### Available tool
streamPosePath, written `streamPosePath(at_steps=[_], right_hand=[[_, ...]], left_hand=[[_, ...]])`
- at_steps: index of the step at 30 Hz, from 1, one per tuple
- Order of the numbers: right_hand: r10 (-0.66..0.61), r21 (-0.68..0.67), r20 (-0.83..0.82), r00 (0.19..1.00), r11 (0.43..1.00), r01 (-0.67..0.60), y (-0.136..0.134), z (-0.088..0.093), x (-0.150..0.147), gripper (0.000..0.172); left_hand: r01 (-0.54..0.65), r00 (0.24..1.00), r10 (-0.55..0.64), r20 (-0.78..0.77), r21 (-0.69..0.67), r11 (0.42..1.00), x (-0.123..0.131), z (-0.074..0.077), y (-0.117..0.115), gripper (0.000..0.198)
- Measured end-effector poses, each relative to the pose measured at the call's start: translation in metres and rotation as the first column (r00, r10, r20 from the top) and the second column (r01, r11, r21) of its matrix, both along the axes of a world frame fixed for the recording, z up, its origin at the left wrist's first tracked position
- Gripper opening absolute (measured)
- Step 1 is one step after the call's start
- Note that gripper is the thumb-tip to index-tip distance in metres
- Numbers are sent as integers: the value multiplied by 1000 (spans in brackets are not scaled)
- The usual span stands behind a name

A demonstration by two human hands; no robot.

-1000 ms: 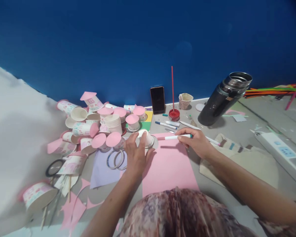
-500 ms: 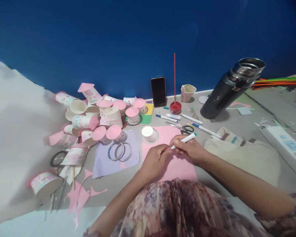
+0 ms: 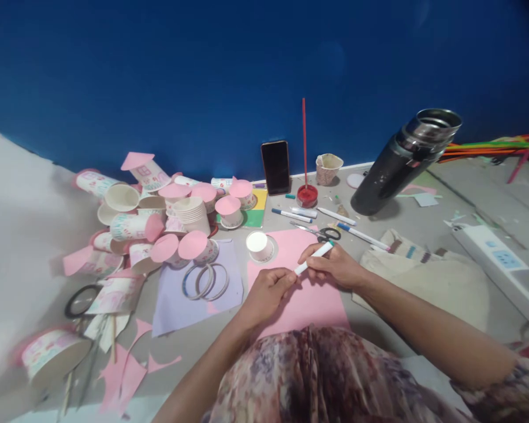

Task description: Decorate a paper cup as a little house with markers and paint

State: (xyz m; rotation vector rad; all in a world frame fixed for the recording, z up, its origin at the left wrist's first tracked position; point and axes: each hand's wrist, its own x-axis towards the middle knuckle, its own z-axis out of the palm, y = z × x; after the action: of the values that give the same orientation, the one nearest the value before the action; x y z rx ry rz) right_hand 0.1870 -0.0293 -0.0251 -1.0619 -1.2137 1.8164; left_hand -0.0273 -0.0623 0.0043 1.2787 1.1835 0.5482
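Over a pink sheet of paper [image 3: 317, 311], my right hand [image 3: 332, 265] grips a white marker [image 3: 314, 257] with a green end pointing up and away. My left hand [image 3: 267, 294] is closed, its thumb and fingertips pinched at the marker's lower end. What lies inside that pinch is hidden. Just beyond my left hand, a small paper cup [image 3: 259, 247] rests on the far left part of the pink sheet. Scissors [image 3: 321, 232] with black handles lie just past my right hand.
Decorated paper cups with pink paper roofs [image 3: 193, 244] crowd the left side. Two bangles [image 3: 205, 282] lie on purple paper [image 3: 171, 311]. At the back stand a phone [image 3: 275, 167], a red pot [image 3: 307, 197] and a dark flask [image 3: 394, 170]. Cloth [image 3: 427, 288] and a power strip [image 3: 496, 258] are right.
The view has shifted slightly, so most things sit further left. Both hands stay together at the marker, which now shows more of its white barrel between them.
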Motion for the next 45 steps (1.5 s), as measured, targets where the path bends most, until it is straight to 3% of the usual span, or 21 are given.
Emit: streamPosePath(at_steps=[7, 11, 15, 20, 22, 24, 27, 30, 32, 39, 45], right_hand=[[12, 32, 32, 999, 999, -13, 14, 5, 14, 54], [44, 29, 57, 997, 999, -46, 12, 2, 9, 53], [43, 50, 106, 993, 998, -48, 11, 3, 5, 55], [144, 142, 287, 947, 971, -191, 19, 30, 23, 28], [170, 195, 393, 903, 945, -263, 16, 42, 34, 14], [106, 261, 504, 857, 928, -267, 7, 49, 44, 8], [-145, 375, 637, 757, 916, -140, -8, 47, 64, 18], [-382, 467, 727, 571, 884, -3, -15, 35, 85, 28], [-465, 504, 766, 444, 863, 33, -17, 26, 97, 28], [-515, 520, 842, 163, 854, 15, -13, 8, 118, 32], [-461, 468, 882, 92, 880, -80, -3, 14, 130, 22]], left_hand=[[-44, 989, 56, -137, 90, 995, -6, -5, 0, 46], [-104, 968, 145, -207, 195, 975, -5, -7, -4, 43], [-130, 957, 179, -230, 215, 968, -2, -8, -8, 44], [-137, 968, 171, -183, 186, 973, -2, -5, -8, 45], [-163, 974, 183, -131, 153, 975, -3, -3, -7, 48], [-198, 976, 207, -65, 120, 973, -7, -1, -5, 53], [-253, 967, 256, -13, 104, 962, -17, -1, -4, 55], [-257, 964, 262, -51, 82, 963, -28, -6, -5, 45], [-220, 972, 224, -71, 50, 974, -32, -10, -8, 42], [-199, 979, 202, -34, 77, 977, -26, -21, -16, 39], [-119, 989, 129, -75, 126, 985, -17, -5, -11, 35]])
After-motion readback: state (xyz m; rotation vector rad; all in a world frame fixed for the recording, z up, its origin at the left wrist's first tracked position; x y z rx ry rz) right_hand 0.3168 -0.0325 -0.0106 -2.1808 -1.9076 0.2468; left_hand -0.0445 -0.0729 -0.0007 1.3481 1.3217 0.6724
